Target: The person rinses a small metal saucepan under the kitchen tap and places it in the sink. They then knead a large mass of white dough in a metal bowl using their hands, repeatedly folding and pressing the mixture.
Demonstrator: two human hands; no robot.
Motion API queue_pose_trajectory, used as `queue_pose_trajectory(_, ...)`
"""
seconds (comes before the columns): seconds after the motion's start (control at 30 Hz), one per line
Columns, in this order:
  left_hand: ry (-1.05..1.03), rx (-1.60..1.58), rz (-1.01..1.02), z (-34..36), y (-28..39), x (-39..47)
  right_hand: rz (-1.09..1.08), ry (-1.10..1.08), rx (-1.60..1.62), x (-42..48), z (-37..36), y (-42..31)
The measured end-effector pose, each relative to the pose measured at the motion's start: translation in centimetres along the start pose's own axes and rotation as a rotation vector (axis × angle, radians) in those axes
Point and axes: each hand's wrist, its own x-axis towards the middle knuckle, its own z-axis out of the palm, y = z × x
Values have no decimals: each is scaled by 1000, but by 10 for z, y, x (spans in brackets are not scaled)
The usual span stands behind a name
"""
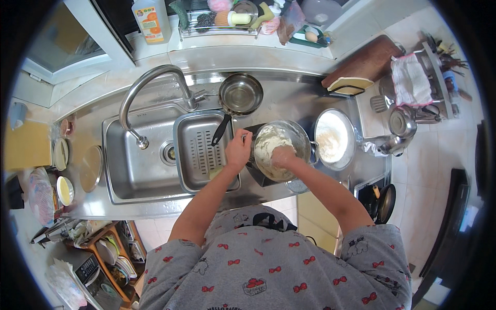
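A two-handled steel pot (304,135) stands on the counter before me, with pale, sticky dough (271,141) inside. My right hand (284,156) is in the pot, its fingers pressed into the dough and partly hidden by it. At the pot's left side, my left hand (238,149) holds the handle there, fingers curled. Right of the pot is a metal bowl (350,130) of white flour (331,135), with a tan patch on top.
Left of the pot, a perforated steel drainer tray (201,155) sits over the sink (133,166). A small saucepan (241,94) with a black handle stands behind it. The arched faucet (155,69) reaches over the sink. Cutting boards (364,62) lean at the back right.
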Motion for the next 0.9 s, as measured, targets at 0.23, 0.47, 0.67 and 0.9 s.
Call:
queue_pose_trajectory(0.23, -1, -26, 18, 0, 5, 0, 46, 110, -186, 41, 53, -10)
queue_pose_trajectory(0.47, -75, 4, -67, -3, 11, -3, 208, 18, -123, 83, 84, -5)
queue_pose_trajectory(0.67, -2, 52, -101, 0, 12, -4, 211, -209, -274, 96, 46, -25)
queue_pose_trajectory(0.9, 134, 113, -107, 14, 12, -3, 168, -186, -247, 70, 16, -12)
